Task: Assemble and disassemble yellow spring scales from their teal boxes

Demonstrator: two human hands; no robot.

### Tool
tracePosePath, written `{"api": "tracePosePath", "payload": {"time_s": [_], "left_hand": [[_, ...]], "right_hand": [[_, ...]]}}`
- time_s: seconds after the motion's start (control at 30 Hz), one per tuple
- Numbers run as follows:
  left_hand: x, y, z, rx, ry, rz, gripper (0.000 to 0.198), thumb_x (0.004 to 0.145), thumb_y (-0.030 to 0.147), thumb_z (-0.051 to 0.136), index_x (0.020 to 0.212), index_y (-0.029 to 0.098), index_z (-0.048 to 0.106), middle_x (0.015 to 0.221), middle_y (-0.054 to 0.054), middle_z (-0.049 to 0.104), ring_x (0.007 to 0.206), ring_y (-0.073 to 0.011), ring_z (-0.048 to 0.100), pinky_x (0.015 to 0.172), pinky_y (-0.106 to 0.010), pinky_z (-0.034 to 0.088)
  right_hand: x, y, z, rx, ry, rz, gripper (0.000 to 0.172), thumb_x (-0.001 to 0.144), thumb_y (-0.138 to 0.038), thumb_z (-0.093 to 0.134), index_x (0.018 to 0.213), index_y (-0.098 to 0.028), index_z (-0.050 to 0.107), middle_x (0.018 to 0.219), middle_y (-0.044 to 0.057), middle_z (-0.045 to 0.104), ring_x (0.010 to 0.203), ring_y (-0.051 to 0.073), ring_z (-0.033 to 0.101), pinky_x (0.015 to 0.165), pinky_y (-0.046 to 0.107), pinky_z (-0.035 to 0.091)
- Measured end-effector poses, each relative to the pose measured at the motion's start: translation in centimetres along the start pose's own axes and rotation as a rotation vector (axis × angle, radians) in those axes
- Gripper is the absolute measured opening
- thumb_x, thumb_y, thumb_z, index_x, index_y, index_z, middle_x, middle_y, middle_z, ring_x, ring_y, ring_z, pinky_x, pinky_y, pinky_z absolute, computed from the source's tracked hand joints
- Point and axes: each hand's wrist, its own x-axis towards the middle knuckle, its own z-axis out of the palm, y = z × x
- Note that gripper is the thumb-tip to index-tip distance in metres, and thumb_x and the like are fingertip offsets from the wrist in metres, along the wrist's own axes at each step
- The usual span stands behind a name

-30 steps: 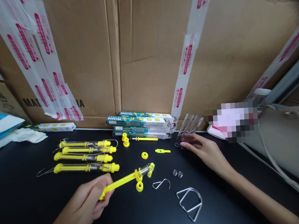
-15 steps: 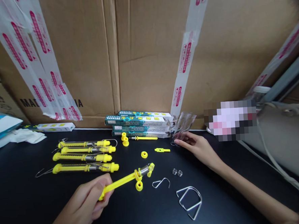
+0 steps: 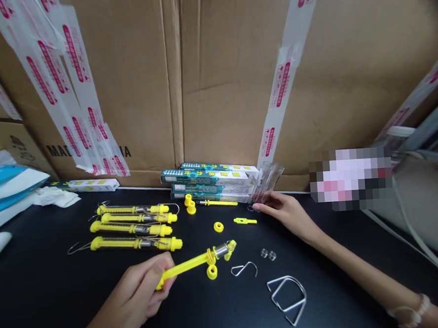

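Since prev frame clear poly bag (image 3: 267,183) has come more upright vs box stack; R hand (image 3: 287,213) now has fingertips (image 3: 260,207) at its lower edge, can't tell if pinching. Yellow spring scale (image 3: 188,264) is clenched in L hand (image 3: 139,287) at its plastic end, above worktop (image 3: 45,298), metal spring + hook end pointing R. Loose yellow ring (image 3: 212,272) just below it; bent-wire hook (image 3: 243,269), 2 small coil springs (image 3: 268,254) and large bent-wire loop (image 3: 286,296) to the R. Further back: yellow ring (image 3: 218,227), slotted yellow part (image 3: 244,221), yellow rod (image 3: 217,203), 2 yellow caps (image 3: 190,204). 4 assembled scales (image 3: 134,226) in row to L; teal-and-white boxes (image 3: 208,182) stacked against cardboard cartons (image 3: 217,85).
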Motion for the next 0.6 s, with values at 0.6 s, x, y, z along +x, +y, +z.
{"api": "tracePosePath", "payload": {"time_s": [0.6], "left_hand": [[0.5, -1.2, -0.1, 0.017, 0.009, 0.068, 0.058, 0.083, 0.076, 0.048, 0.061, 0.023, 0.040, 0.053, 0.009, 0.027, 0.046, -0.0089, 0.020, 0.045, -0.024, 0.014]], "right_hand": [[-2.2, 1.5, -1.1, 0.048, 0.073, 0.060, 0.061, 0.065, -0.062, 0.087, 0.107, -0.020, 0.073, 0.113, 0.013, 0.076, 0.099, 0.030, 0.074, 0.092, 0.046, 0.063]]}}
